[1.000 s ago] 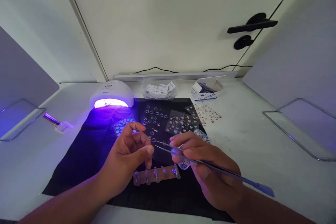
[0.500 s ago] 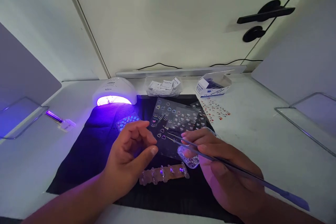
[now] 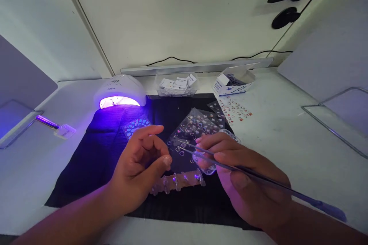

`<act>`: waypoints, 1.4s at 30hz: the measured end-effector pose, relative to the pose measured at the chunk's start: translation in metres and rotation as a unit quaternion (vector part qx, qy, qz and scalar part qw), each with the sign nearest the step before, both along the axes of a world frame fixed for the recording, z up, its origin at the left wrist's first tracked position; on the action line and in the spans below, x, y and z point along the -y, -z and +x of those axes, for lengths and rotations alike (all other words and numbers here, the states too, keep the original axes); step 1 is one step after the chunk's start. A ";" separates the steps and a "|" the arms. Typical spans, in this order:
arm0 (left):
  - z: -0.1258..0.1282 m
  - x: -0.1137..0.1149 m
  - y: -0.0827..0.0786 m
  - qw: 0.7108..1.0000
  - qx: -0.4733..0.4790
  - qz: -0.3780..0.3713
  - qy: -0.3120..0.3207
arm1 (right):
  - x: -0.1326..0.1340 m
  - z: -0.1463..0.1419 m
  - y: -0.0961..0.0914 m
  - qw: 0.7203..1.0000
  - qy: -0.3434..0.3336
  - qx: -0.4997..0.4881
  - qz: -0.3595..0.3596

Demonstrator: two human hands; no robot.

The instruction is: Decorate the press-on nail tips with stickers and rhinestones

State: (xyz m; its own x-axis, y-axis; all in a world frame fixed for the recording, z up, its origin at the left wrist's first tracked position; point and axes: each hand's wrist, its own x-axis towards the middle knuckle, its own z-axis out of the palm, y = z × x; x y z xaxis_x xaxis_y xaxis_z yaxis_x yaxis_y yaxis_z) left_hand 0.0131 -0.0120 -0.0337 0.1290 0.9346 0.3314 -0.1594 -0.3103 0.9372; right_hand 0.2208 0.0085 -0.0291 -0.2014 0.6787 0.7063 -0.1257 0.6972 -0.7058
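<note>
My right hand (image 3: 244, 176) is closed on long metal tweezers (image 3: 258, 180), whose tips reach a clear sticker sheet (image 3: 195, 128) lying on the black mat (image 3: 92, 157). My left hand (image 3: 138, 164) hovers over the mat with curled, separated fingers and holds nothing I can see. Just below both hands lies a clear strip of nail tips (image 3: 178, 182). A small clear case (image 3: 205, 166) sits under my right fingers. A second sheet with pale blue shapes (image 3: 135, 125) lies to the left.
A white UV nail lamp (image 3: 119, 93) glows purple at the mat's back left. Behind stand a clear tub of small packets (image 3: 176, 84) and an open white-blue box (image 3: 232, 82). A red sticker sheet (image 3: 235, 110) lies on the white table. Wire stands (image 3: 339, 118) flank both sides.
The clear sticker sheet has shifted right and turned on the mat. The tweezer tips stay on it, and the view has tilted slightly down. My left hand barely moved.
</note>
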 end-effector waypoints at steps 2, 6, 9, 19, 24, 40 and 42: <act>-0.001 0.001 0.001 1.000 -0.018 0.006 0.016 | 0.000 -0.002 -0.003 1.000 0.004 -0.018 -0.015; -0.003 0.003 0.000 0.995 -0.069 0.013 0.065 | -0.002 -0.003 -0.009 0.998 0.003 -0.052 -0.047; -0.003 0.004 -0.001 0.993 -0.091 0.009 0.069 | -0.003 -0.003 -0.011 0.995 0.006 -0.064 -0.072; -0.006 0.002 0.001 0.995 -0.087 0.007 0.040 | -0.007 -0.002 -0.007 0.993 -0.043 -0.099 -0.040; -0.011 -0.001 -0.004 0.997 -0.073 0.009 0.012 | -0.010 0.001 -0.007 0.993 -0.051 -0.092 -0.044; -0.011 -0.004 -0.007 0.997 -0.056 0.029 -0.045 | -0.007 0.005 -0.011 0.990 -0.083 -0.076 -0.080; -0.008 -0.003 -0.005 0.996 -0.047 0.046 -0.061 | -0.007 0.005 -0.012 0.992 -0.079 -0.075 -0.068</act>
State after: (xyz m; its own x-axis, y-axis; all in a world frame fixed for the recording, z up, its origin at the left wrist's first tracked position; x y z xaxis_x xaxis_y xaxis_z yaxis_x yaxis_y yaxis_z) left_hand 0.0054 -0.0086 -0.0283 0.0503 0.9116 0.4080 -0.0286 -0.4070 0.9130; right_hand 0.2260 0.0156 -0.0170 -0.2119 0.7388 0.6398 -0.3370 0.5592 -0.7574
